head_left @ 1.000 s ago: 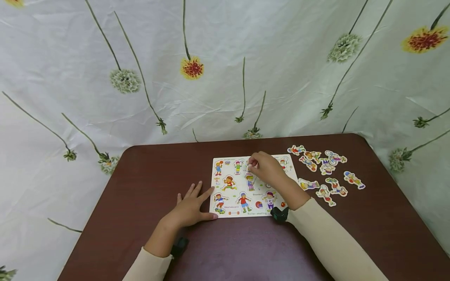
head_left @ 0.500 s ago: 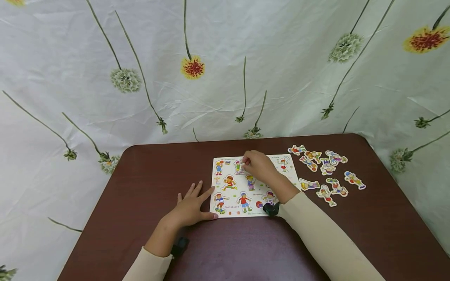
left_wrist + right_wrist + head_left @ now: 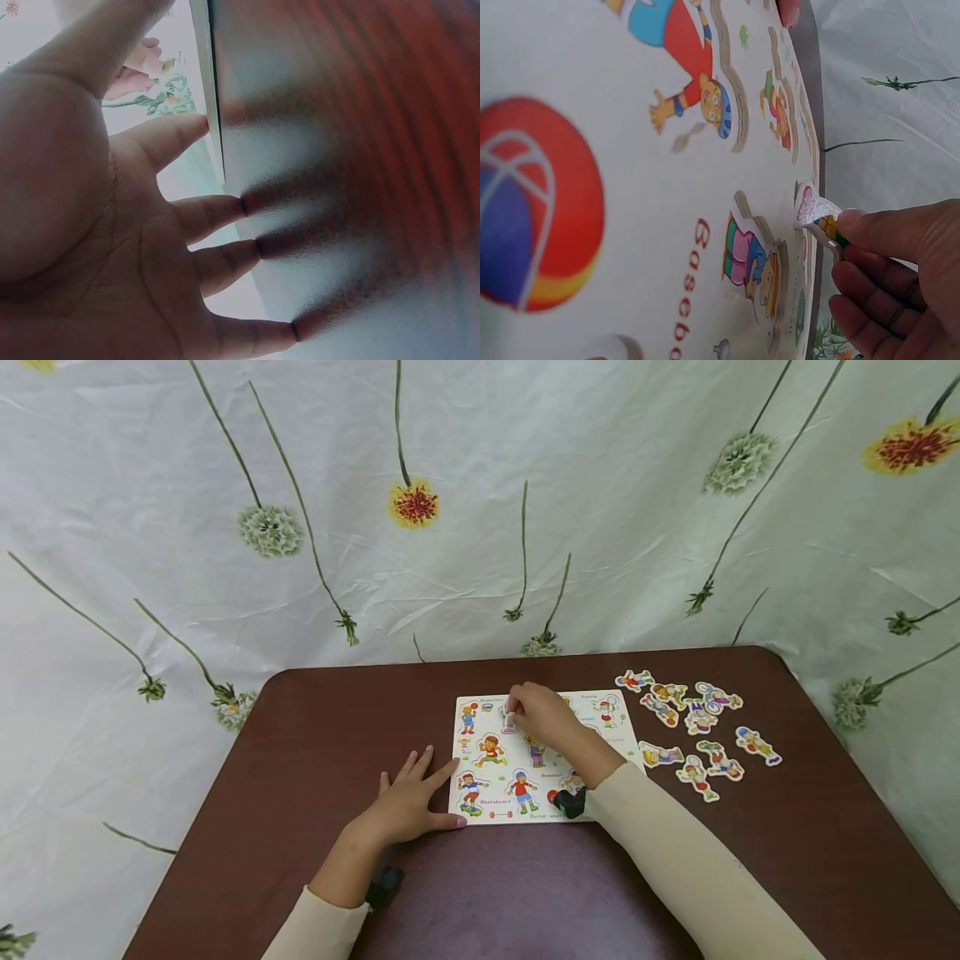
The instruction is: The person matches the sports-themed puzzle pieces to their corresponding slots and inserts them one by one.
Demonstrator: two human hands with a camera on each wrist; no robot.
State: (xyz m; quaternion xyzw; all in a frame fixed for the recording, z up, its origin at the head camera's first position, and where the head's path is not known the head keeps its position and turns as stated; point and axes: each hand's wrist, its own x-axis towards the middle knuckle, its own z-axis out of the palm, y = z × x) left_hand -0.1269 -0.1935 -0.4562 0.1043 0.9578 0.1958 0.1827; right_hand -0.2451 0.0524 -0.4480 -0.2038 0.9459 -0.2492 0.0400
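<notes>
A white puzzle board (image 3: pixel 498 787) printed with sporting children lies flat on the table. My right hand (image 3: pixel 546 717) is over its back row, left of the middle. In the right wrist view, that hand's thumb and fingers pinch a small figure-shaped puzzle piece (image 3: pixel 823 217), tilted up from the board, with its lower end at the board's surface. Whether it sits in a recess I cannot tell. My left hand (image 3: pixel 401 806) lies spread at the board's left side, thumb at the near left corner and index finger at the left edge. The left wrist view shows its straight fingers (image 3: pixel 229 262) on the tabletop.
Several loose puzzle pieces (image 3: pixel 693 770) lie on the table (image 3: pixel 337 727) to the right of the board, some overlapping near the back. A flower-printed cloth (image 3: pixel 465 527) hangs behind the table's far edge.
My right hand has moved left along the board's back row with the pinched puzzle piece, which now covers the green-clothed figure there. My left hand has stayed in place.
</notes>
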